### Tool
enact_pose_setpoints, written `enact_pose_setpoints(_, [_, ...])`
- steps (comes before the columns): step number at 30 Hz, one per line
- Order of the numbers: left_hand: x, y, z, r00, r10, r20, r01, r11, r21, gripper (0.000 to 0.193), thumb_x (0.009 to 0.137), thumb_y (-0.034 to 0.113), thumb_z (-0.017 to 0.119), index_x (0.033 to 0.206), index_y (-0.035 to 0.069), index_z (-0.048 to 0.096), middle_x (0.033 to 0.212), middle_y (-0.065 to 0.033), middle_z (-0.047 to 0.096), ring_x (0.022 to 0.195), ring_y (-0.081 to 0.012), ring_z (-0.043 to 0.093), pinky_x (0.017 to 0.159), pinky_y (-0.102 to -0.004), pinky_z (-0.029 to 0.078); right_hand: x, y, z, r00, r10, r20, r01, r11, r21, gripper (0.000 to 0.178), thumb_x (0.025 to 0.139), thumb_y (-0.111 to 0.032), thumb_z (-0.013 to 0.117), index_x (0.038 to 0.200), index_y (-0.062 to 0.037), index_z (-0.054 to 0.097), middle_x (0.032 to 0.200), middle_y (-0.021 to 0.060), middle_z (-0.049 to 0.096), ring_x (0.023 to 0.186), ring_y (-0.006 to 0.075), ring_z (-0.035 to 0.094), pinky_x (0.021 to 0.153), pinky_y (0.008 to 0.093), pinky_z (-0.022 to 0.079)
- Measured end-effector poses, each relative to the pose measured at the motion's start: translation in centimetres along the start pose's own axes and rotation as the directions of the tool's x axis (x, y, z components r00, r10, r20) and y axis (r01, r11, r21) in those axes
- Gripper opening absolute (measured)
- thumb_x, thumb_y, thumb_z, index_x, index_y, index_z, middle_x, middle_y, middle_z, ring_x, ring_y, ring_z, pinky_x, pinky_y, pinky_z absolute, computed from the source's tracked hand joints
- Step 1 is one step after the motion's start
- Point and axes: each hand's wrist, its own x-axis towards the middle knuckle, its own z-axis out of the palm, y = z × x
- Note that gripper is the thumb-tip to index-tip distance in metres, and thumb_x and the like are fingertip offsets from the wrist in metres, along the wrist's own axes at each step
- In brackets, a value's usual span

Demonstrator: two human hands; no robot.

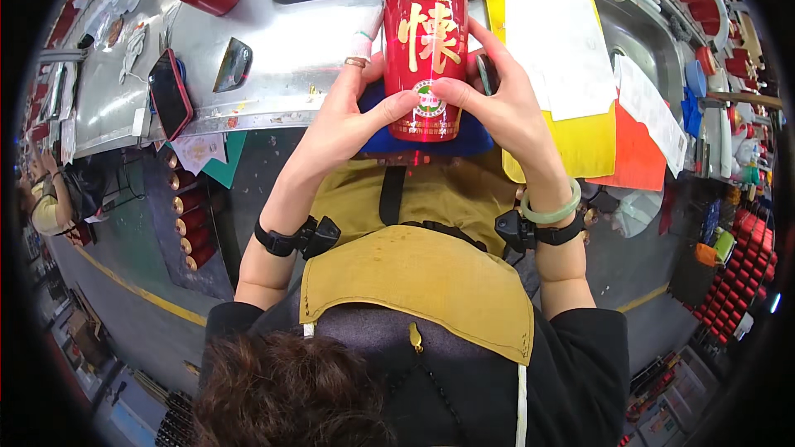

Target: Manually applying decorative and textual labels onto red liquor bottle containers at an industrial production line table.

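Bottle [424, 45], red, at tabletop [290, 50] edge; grip: left hand [354, 112] and right hand [512, 108] both clamped on its sides, thumbs on lower front; red-edged phone [170, 93] off left.

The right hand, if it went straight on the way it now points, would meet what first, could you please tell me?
The right hand would probably meet the red bottle first, since it is touching it; depth beyond that is unclear.

A mustard apron [418, 275] is covering a black top [575, 368]; black wristbands [298, 240] and, at right, a green bangle [551, 217] are showing.
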Motion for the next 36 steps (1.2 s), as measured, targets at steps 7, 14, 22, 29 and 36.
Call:
enact_pose_setpoints(7, [0.2, 1.0, -0.2, 0.999, 0.002, 0.035, -0.001, 0.999, -0.034, 0.101, 0.087, 0.033, 0.086, 0.158, -0.007, 0.026, 0.148, -0.0291, 0.051, 0.145, -0.0325, 0.045, 0.123, -0.0466, 0.029, 0.0, 0.8, -0.2, 0.999, 0.039, -0.011, -0.039, 0.999, -0.026, 0.096, 0.081, -0.026, 0.09, 0.156, 0.0038, 0.039, 0.101, 0.0064, 0.065, 0.091, 0.0139, 0.062, 0.086, 0.0293, 0.052])
enact_pose_setpoints(14, [0.2, 1.3, -0.4, 0.997, 0.002, 0.071, 0.002, 0.998, -0.056, 0.105, 0.084, 0.025, 0.088, 0.16, -0.004, 0.021, 0.146, -0.0267, 0.053, 0.142, -0.0296, 0.048, 0.122, -0.0462, 0.032, -0.1, 0.1, -0.7, 0.994, -0.014, 0.108, 0.016, 1.0, -0.023, 0.111, 0.073, -0.027, 0.095, 0.159, 0.0045, 0.032, 0.125, 0.0151, 0.066, 0.11, 0.0178, 0.064, 0.097, 0.032, 0.052])
enact_pose_setpoints(22, [0.3, 0.8, -0.9, 0.996, -0.02, 0.085, 0.025, 0.998, -0.056, 0.108, 0.08, 0.029, 0.092, 0.156, -0.01, 0.025, 0.144, -0.027, 0.055, 0.14, -0.0305, 0.05, 0.121, -0.0463, 0.033, 0.4, 0.4, -1.3, 0.976, -0.089, 0.197, 0.082, 0.996, 0.043, 0.12, 0.068, -0.019, 0.097, 0.162, 0.0045, 0.024, 0.142, 0.0187, 0.057, 0.126, 0.0218, 0.058, 0.11, 0.035, 0.045])
enact_pose_setpoints(29, [0.4, 1.2, -0.6, 0.997, -0.018, 0.077, 0.016, 1.0, 0.027, 0.123, 0.07, 0.039, 0.097, 0.157, -0.008, 0.023, 0.147, -0.0296, 0.052, 0.144, -0.0343, 0.046, 0.125, -0.0484, 0.026, 0.6, 0.8, -1.5, 0.973, -0.102, 0.208, 0.104, 0.995, 0.004, 0.122, 0.067, -0.018, 0.097, 0.162, 0.0048, 0.023, 0.143, 0.0191, 0.056, 0.127, 0.0226, 0.057, 0.111, 0.0354, 0.045])
enact_pose_setpoints(36, [0.4, 1.6, -0.8, 0.993, -0.049, 0.112, 0.063, 0.99, -0.126, 0.126, 0.074, 0.029, 0.095, 0.163, -0.001, 0.011, 0.15, -0.0275, 0.05, 0.146, -0.0318, 0.044, 0.125, -0.0463, 0.025, 0.7, 1.7, -1.6, 0.961, -0.149, 0.231, 0.152, 0.988, 0.008, 0.122, 0.068, -0.02, 0.097, 0.161, 0.0051, 0.023, 0.144, 0.0206, 0.055, 0.127, 0.0243, 0.057, 0.111, 0.0361, 0.045])
